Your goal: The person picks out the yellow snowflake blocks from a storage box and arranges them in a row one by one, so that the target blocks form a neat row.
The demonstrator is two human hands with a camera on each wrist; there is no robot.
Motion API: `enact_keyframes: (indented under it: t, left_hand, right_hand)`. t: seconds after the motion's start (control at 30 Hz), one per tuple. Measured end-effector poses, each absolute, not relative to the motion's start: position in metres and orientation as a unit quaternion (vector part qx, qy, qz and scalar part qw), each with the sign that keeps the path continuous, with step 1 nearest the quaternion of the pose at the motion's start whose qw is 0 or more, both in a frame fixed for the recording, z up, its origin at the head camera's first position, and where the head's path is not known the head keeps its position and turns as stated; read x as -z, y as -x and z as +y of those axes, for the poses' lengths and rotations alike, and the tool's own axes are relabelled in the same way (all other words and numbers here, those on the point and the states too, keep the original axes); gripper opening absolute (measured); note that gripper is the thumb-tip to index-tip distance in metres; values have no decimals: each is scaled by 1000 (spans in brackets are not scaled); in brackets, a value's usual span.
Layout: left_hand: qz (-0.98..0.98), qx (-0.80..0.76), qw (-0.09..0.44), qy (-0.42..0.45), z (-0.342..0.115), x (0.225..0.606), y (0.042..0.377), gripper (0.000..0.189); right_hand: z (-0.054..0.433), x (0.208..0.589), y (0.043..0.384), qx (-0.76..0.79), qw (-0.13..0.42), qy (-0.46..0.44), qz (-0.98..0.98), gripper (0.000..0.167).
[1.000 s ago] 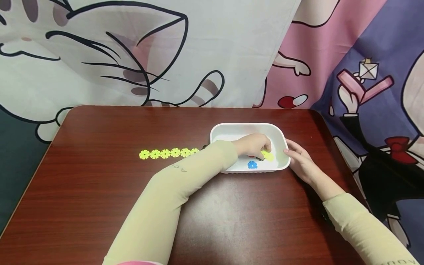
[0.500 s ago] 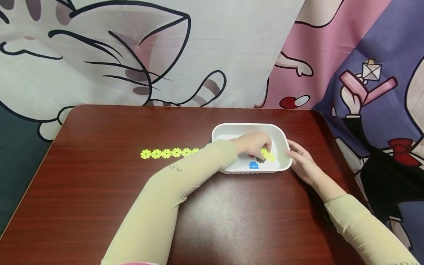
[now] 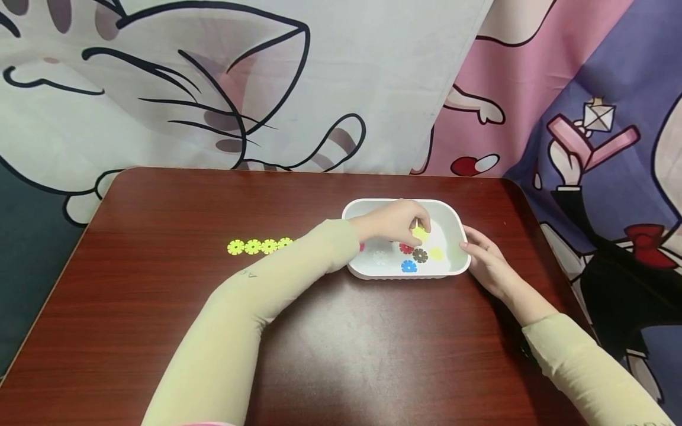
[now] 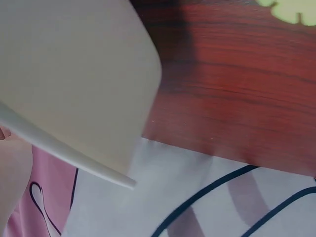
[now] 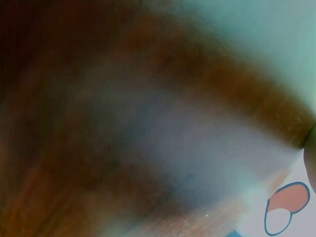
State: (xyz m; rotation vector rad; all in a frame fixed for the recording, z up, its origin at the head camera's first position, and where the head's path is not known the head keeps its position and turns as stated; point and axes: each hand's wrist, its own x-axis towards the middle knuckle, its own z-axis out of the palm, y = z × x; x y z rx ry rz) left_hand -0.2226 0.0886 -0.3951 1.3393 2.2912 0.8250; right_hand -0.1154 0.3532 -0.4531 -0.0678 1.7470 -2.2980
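Observation:
My left hand [image 3: 396, 220] is over the white tray [image 3: 452, 234] and pinches a yellow flower-shaped disc [image 3: 420, 232] between thumb and fingers. On the tray floor lie a red disc [image 3: 407, 248], a dark grey one [image 3: 420, 255], a blue one [image 3: 408, 266] and another yellow one [image 3: 436, 254]. My right hand [image 3: 487, 263] holds the tray's right end, thumb on the rim. The left wrist view has the tray's pale outer wall [image 4: 74, 64] close up. Blur fills most of the right wrist view.
Left of the tray, yellow flower discs [image 3: 253, 247] form a row on the brown wooden table [image 3: 160, 307]. My left sleeve [image 3: 256, 296] covers the row's right end. Behind the table hangs a printed cloth [image 3: 394, 89].
My left hand has lifted slightly and drawn left with the yellow disc, uncovering more of the discs in the tray. The right hand stays at the tray's end.

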Motion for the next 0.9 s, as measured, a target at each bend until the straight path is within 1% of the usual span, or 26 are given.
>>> enact_keyframes:
  t: [0.27,0.9]
  left_hand:
    - [804,-355,174,-445,58,387,219,30]
    - [822,-408,116,-380,-13,388,210,26]
  right_hand:
    - [354,456,116,794,121,25,595,40]
    - [353,453,116,786,121,11,607,37]
